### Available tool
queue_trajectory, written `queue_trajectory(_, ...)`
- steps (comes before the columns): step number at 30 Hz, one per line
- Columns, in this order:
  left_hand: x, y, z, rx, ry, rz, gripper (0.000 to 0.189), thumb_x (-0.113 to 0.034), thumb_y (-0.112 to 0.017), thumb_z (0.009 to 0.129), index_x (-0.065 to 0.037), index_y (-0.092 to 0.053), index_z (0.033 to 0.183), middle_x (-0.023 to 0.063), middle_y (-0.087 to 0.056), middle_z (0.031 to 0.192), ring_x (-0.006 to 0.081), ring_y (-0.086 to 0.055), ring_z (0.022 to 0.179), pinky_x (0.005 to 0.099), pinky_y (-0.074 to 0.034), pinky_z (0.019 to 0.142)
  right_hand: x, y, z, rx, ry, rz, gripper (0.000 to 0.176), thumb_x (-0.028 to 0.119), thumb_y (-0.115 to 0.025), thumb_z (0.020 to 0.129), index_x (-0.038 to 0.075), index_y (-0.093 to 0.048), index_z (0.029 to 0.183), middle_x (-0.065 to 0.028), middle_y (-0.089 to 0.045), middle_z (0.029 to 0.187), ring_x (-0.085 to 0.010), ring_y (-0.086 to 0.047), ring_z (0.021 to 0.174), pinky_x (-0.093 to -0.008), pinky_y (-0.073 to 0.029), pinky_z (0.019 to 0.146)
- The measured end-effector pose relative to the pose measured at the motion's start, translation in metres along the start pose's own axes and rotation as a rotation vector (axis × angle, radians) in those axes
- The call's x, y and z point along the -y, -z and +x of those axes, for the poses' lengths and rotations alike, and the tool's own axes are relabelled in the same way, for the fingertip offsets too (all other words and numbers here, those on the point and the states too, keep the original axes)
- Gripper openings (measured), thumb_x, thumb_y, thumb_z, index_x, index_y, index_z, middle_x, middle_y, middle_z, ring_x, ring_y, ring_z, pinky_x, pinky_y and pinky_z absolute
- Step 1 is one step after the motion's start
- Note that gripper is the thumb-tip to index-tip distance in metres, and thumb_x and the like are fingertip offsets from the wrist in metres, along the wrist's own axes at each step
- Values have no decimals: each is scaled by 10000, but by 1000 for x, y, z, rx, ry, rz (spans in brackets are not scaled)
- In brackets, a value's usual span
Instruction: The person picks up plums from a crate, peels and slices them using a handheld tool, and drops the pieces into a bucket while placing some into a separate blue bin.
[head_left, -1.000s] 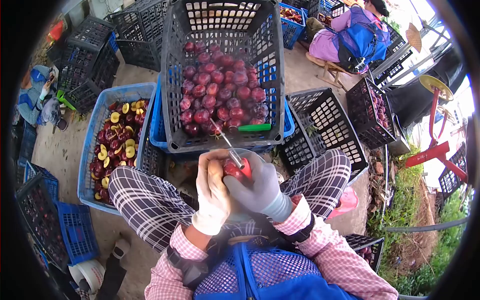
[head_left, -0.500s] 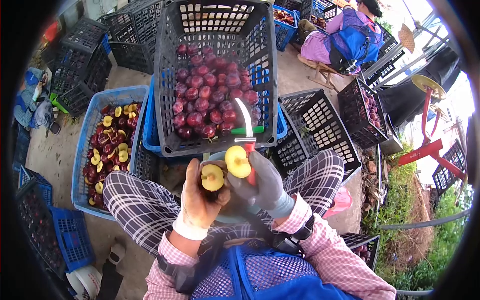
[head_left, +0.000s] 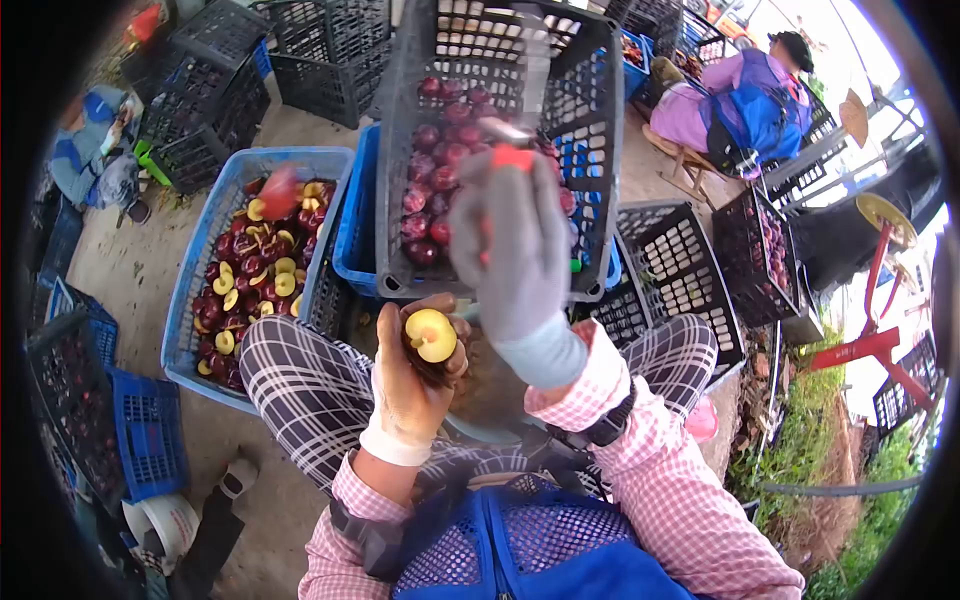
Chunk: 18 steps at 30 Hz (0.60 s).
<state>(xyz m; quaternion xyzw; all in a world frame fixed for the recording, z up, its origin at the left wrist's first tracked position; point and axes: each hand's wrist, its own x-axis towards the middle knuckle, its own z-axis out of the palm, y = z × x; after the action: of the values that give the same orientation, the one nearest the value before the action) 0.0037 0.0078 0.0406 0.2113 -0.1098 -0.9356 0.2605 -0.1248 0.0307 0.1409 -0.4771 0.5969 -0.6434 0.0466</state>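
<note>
cradling a halved plum [head_left: 431, 335] cut-side up in my curled left hand [head_left: 405, 395], right hand [head_left: 515, 250] fisted round a knife [head_left: 512, 157], held high clear of it.

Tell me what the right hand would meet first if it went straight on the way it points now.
Probably the whole plums in the black crate ahead: the right hand, gripping the knife, points up and forward over them. Blur leaves depth unclear.
</note>
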Motion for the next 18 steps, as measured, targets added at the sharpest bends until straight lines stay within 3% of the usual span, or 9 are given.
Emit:
queue_trajectory(1, -4, 3, 2, 13, -25, 29, 569, -526, -401, 1050, -10, -580, 1212, 158, -648, 864, 194, -567, 610, 250, -428, 543, 3, 3, 0, -14, -43, 123, 212, 113, -420, 1006, -6, -538, 1135, -45, -521, 829, -107, -473, 600, -219, -406, 541)
queue_trajectory(3, -10, -3, 0, -73, -37, 83, 601, -569, -375, 1042, -21, -589, 1162, 144, -647, 808, 168, -557, 584, 238, -400, 507, 7, -4, -1, -151, -393, 610, 259, 219, -472, 981, -3, -537, 1099, -42, -511, 816, -136, -495, 664, -282, -454, 638)
queue_trajectory(4, -11, -4, -2, -76, -52, 167, 590, -572, -371, 1037, -29, -585, 1122, 128, -622, 792, 159, -535, 594, 235, -387, 509, 6, -12, -4, -172, -391, 797, 266, 292, -493, 962, 27, -517, 980, -31, -465, 778, -151, -458, 671, -324, -424, 653)
queue_trajectory(5, -11, -6, -3, -77, -63, 254, 582, -576, -368, 1033, -37, -582, 1082, 113, -597, 776, 150, -512, 605, 233, -373, 511, 1, -9, -8, -174, -398, 795, 266, 292, -493, 962, 27, -517, 980, -31, -465, 778, -151, -458, 671, -324, -424, 653)
queue_trajectory(7, -5, -11, -3, -127, -73, 309, 581, -617, -375, 1007, -71, -574, 1035, 87, -591, 748, 132, -533, 620, 217, -358, 500, -10, 2, -21, 23, -481, 1150, 262, 312, -448, 992, 79, -458, 873, -8, -400, 739, -137, -378, 629, -307, -346, 589)
queue_trajectory(8, -2, -12, -4, -160, -74, 323, 617, -642, -366, 1003, -65, -583, 1015, 95, -606, 730, 130, -537, 582, 215, -353, 478, 4, -1, -24, -88, -608, 1056, 347, 377, -407, 1024, 114, -398, 797, 8, -354, 711, -120, -298, 586, -292, -271, 537)
queue_trajectory(13, -2, -22, -11, -191, -55, 463, 651, -670, -365, 994, -56, -580, 971, 71, -614, 736, 122, -547, 594, 209, -373, 478, 7, -4, -39, -161, -635, 1062, 477, 465, -344, 1054, 123, -363, 722, 20, -316, 636, -100, -236, 512, -266, -209, 473)
queue_trajectory(16, 9, -5, -3, -185, -235, 758, 636, -636, -373, 1002, -39, -582, 923, 46, -593, 775, 123, -528, 680, 220, -413, 570, 14, -10, -50, -244, -498, 886, 482, 442, -328, 1058, 121, -333, 698, 14, -319, 620, -90, -246, 503, -265, -206, 456)
queue_trajectory(18, 12, -9, -2, -193, -181, 672, 601, -592, -393, 1004, -30, -583, 906, 44, -582, 794, 128, -518, 715, 236, -425, 619, 12, -12, -54, -258, -394, 714, 465, 413, -318, 1062, 120, -319, 700, 7, -328, 614, -82, -256, 498, -258, -202, 441)
